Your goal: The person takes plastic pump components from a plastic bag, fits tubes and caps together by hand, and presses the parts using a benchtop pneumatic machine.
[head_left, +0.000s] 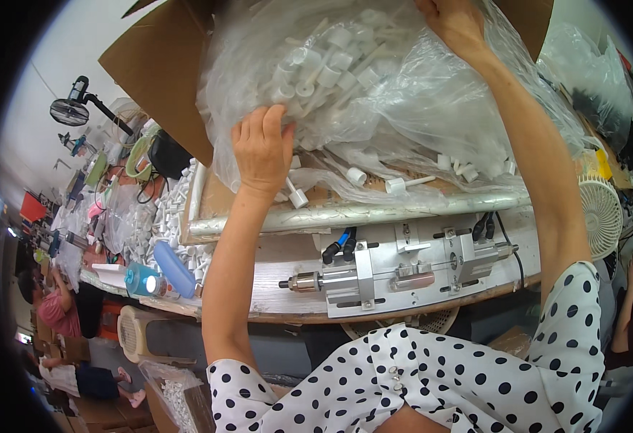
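Observation:
A large clear plastic bag (432, 94) fills the upper middle, lining an opened cardboard box (159, 68). Many white caps with thin stems (329, 76) lie heaped in it. My left hand (262, 148) is at the bag's near left side, fingers curled together on the film. My right hand (459, 27) reaches to the far right part of the bag, its fingers closed at the plastic and partly cut off by the picture's top. A few loose white caps with stems, such as one cap (298, 196) by my left wrist, lie at the near edge.
A metal clamping fixture (403, 278) with black hoses sits on the bench before me. More white caps (161, 231), a blue plastic piece (174, 268) and a turquoise container (139, 278) are at left. A white fan (599, 215) stands right. Other people are at both sides.

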`<state>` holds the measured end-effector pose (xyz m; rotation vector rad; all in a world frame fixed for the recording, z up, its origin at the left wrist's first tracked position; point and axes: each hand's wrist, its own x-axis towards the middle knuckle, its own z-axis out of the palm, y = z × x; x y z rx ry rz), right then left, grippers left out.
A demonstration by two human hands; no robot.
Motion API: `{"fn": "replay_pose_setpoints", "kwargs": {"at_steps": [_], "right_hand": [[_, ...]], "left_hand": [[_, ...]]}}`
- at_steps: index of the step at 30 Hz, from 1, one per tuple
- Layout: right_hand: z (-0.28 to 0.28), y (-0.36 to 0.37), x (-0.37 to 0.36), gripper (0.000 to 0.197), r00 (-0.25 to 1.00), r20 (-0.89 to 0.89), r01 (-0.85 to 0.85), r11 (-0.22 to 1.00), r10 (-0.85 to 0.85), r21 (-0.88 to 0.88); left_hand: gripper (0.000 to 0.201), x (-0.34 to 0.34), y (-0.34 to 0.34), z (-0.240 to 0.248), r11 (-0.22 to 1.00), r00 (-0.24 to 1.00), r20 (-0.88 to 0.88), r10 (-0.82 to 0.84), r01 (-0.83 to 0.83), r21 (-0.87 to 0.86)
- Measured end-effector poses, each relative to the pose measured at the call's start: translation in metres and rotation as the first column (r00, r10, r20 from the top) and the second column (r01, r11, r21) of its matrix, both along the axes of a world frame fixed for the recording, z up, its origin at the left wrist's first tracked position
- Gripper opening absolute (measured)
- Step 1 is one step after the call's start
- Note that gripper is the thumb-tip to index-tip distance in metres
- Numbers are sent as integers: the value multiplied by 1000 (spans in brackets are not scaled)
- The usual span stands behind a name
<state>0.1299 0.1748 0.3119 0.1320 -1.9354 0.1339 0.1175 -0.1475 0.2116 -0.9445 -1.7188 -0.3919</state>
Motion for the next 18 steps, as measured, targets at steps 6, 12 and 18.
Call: {"fn": "replay_pose_setpoints", "kwargs": {"at_steps": [6,12,18], "right_hand": [[7,-14,18,22,982,169,94,993,-80,-75],[6,-10,20,22,978,193,98,993,-83,-69],[-3,9,6,21,995,95,41,999,-40,-10]], "left_hand": [[20,-14,-4,2,991,993,-65,102,-107,-74],[14,-16,-6,11,973,985,-103,138,-154,-174],[6,-39,-14,59,904,922,-278,268,-341,-258]]}}
